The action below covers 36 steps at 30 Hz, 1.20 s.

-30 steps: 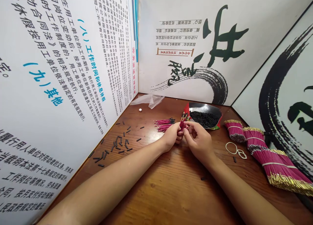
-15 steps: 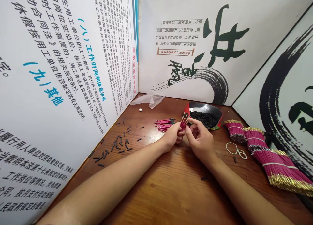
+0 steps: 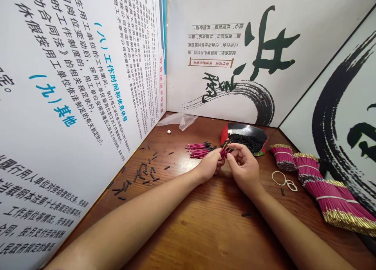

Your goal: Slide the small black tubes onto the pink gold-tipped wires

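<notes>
My left hand (image 3: 210,165) is closed round a small bunch of magenta wires (image 3: 223,149) whose gold and black tips point up and away from me. Close against it, my right hand (image 3: 243,162) has its thumb and forefinger pinched at the bunch's tips; what lies between those fingertips is too small to make out. Just left of my hands a pile of magenta wires with black ends (image 3: 199,150) rests on the table. Right behind them sits a red and black tray (image 3: 260,133), holding a heap of short black sleeves (image 3: 245,143).
Loose black sleeves (image 3: 143,172) lie scattered over the table's left side. Banded bundles of magenta wires (image 3: 337,199) with gold tips line the right, near some pale rubber bands (image 3: 279,178). A clear plastic bag (image 3: 185,121) lies at the back. Printed panels (image 3: 217,11) enclose the table (image 3: 188,231).
Both hands have shifted slightly to the right together with the bunch of wires. The pile, the tray and the loose sleeves stay where they were.
</notes>
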### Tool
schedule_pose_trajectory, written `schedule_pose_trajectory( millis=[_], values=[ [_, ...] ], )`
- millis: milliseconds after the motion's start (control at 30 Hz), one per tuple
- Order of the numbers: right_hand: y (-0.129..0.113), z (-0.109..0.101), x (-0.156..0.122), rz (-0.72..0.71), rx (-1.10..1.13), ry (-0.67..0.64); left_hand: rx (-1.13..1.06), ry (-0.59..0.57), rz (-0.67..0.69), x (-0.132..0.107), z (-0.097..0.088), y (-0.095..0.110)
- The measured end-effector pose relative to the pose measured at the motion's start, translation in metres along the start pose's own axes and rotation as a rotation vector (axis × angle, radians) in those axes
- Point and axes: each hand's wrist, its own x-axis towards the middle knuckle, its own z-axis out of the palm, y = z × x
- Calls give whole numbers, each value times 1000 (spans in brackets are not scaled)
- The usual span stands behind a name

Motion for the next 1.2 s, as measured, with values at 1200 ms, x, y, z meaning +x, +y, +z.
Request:
schedule_pose_trajectory(
  millis=[1200],
  values=[
    [3, 3, -3, -88, -136, -83, -71, 85, 11, 2, -4, -3]
  ],
)
